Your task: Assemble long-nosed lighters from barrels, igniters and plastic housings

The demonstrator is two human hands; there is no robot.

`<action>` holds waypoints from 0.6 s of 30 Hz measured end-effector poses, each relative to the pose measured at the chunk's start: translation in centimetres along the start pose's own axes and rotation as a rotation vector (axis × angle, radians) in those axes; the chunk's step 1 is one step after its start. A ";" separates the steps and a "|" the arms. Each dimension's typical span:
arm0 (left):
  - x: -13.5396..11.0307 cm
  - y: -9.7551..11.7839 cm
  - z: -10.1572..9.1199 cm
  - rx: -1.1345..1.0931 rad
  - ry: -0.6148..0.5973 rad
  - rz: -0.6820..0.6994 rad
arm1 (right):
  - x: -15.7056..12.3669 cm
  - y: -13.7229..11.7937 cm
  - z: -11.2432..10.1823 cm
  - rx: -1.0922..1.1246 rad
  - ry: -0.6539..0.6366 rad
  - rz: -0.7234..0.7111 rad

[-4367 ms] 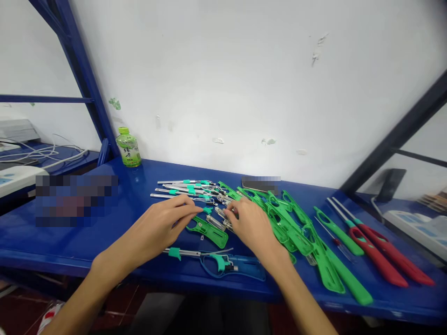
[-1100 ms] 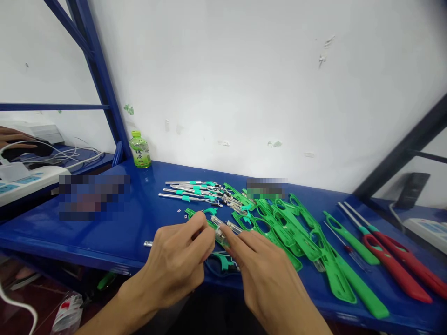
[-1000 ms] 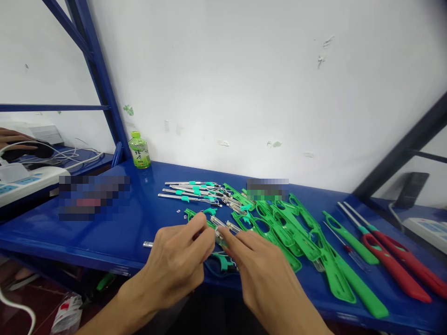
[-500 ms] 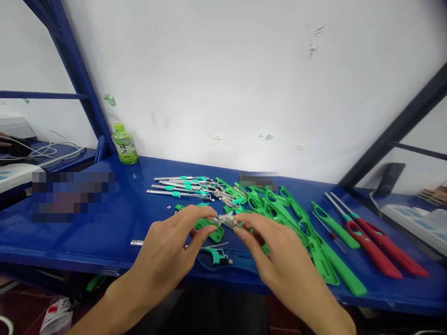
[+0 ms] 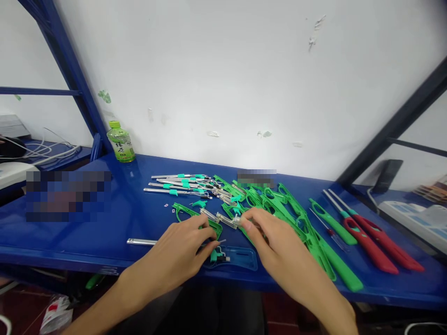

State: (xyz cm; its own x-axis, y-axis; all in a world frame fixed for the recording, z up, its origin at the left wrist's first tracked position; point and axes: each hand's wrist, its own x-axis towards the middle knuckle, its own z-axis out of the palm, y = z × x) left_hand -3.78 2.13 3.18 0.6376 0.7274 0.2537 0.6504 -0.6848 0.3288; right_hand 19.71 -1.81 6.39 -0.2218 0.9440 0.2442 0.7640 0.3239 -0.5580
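My right hand [image 5: 267, 232] is closed in a pinch on a small clear lighter fuel tank with a whitish valve end [image 5: 237, 220]; fingers hide most of it. My left hand [image 5: 190, 244] bends over a blue half shell [image 5: 244, 258] near the front edge. Its thumb and fingers are drawn together by a thin tube, and what they grip is hidden. In the shell lie a teal trigger [image 5: 217, 255] and a black piece. A metal barrel [image 5: 141, 242] sticks out left of my left wrist. Clear tanks [image 5: 226, 220] and a green half shell [image 5: 215, 229] lie just beyond my hands.
Behind, metal rods with teal parts [image 5: 174, 186] lie in a bunch. Green shells [image 5: 275, 204] are piled at centre right. Two red lighters [image 5: 372, 249], a green one [image 5: 335, 223] and a screwdriver [image 5: 331, 232] lie right. A green drink bottle [image 5: 121, 143] stands back left.
My hands were together at a small whitish metallic part. The left has come away, down towards the blue shell; the right keeps its pinch. Clear tanks now show between them.
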 end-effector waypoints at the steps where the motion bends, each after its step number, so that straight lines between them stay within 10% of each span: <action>1: 0.0 0.0 0.0 0.006 -0.005 0.010 | 0.0 0.2 0.1 -0.030 -0.018 -0.015; 18: 0.3 -0.5 0.4 0.042 0.019 0.056 | -0.3 1.2 1.1 -0.061 -0.231 -0.031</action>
State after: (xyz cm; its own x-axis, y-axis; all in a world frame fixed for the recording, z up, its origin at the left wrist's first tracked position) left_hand -3.70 2.65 2.74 0.6656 0.6885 0.2879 0.6312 -0.7252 0.2751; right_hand 20.03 -1.62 4.75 -0.3730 0.9253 0.0688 0.7881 0.3551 -0.5028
